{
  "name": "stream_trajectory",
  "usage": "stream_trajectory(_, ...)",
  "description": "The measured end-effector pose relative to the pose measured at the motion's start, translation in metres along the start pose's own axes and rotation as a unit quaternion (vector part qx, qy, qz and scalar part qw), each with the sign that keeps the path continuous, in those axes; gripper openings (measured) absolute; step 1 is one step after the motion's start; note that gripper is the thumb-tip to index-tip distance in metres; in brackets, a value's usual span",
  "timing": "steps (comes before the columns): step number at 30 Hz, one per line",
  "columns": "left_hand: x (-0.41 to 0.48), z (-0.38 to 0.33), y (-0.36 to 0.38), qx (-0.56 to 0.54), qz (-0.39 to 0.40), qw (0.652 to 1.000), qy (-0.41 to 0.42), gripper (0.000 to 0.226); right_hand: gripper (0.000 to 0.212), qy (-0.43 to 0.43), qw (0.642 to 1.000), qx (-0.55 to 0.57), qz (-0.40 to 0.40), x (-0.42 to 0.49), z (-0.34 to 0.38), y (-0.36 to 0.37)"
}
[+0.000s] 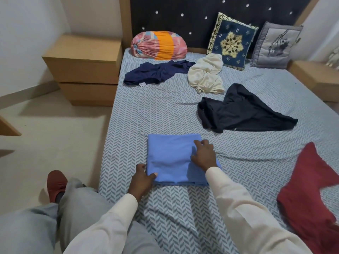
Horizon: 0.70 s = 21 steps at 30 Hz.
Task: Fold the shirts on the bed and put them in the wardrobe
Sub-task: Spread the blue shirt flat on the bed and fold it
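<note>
A light blue shirt (170,158) lies folded into a neat rectangle near the front of the bed (146,110). My left hand (143,177) pinches its near left corner, thumb on top. My right hand (203,154) rests flat on the shirt's right side, fingers spread. Unfolded shirts lie around: a navy one (156,72) at the back left, a cream one (207,74) in the middle back, a black one (244,110) to the right, and a dark red one (310,197) at the near right.
A colourful bolster (158,45) and two cushions (232,41) lean on the dark headboard. Wooden bedside cabinets stand at the left (82,68) and right (315,77). Beige floor runs along the bed's left side, where my leg and red shoe (56,185) are.
</note>
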<state>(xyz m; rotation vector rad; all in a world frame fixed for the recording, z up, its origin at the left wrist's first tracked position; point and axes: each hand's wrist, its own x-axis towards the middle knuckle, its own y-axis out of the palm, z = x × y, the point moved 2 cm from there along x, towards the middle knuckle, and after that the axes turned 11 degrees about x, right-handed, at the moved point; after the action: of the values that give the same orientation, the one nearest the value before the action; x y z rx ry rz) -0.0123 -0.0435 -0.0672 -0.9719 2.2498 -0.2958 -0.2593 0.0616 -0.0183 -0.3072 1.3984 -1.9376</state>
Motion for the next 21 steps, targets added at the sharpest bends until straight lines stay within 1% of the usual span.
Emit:
stream_trajectory(1,0.001,0.001,0.001,-0.023,0.007,1.000,-0.018,0.045,0.063,-0.037,0.999,0.000,-0.006,0.001,0.011,0.003)
stream_trajectory(2,0.002,0.002,0.001,-0.046,0.013,0.998,-0.029,0.039,0.060,-0.077,0.997,0.005,0.010,0.001,0.024,0.009)
stream_trajectory(4,0.000,0.001,0.000,-0.084,0.023,0.995,-0.040,0.024,0.056,-0.137,0.988,-0.011,0.069,0.000,0.051,0.026)
stream_trajectory(6,-0.001,0.002,-0.010,-0.095,0.015,0.994,-0.042,0.010,0.051,-0.143,0.981,-0.047,0.122,0.001,0.073,0.044)
stream_trajectory(9,0.004,0.005,-0.045,-0.082,-0.013,0.996,-0.038,0.003,0.045,-0.133,0.981,-0.048,0.131,0.005,0.100,0.055)
stream_trajectory(11,0.013,0.008,-0.084,-0.051,-0.044,0.997,-0.041,0.012,0.048,-0.150,0.978,-0.032,0.143,0.010,0.115,0.060)
stream_trajectory(12,0.017,0.012,-0.107,-0.040,-0.058,0.996,-0.047,0.013,0.050,-0.166,0.974,-0.023,0.153,0.012,0.122,0.061)
stream_trajectory(14,0.024,0.022,-0.150,-0.013,-0.105,0.993,-0.057,0.007,0.049,-0.200,0.962,-0.001,0.186,0.014,0.132,0.064)
stream_trajectory(16,0.028,0.031,-0.181,0.069,-0.173,0.981,-0.060,0.025,0.039,-0.226,0.951,0.008,0.209,0.015,0.134,0.065)
stream_trajectory(18,0.025,0.036,-0.186,0.172,-0.220,0.959,-0.045,0.044,0.032,-0.249,0.947,-0.007,0.204,0.029,0.120,0.072)
stream_trajectory(19,0.022,0.035,-0.177,0.186,-0.215,0.959,-0.022,0.051,0.032,-0.253,0.947,-0.013,0.198,0.040,0.108,0.077)
stream_trajectory(21,0.004,0.029,-0.143,0.205,-0.156,0.964,0.067,0.059,0.037,-0.241,0.948,-0.031,0.205,0.049,0.092,0.067)
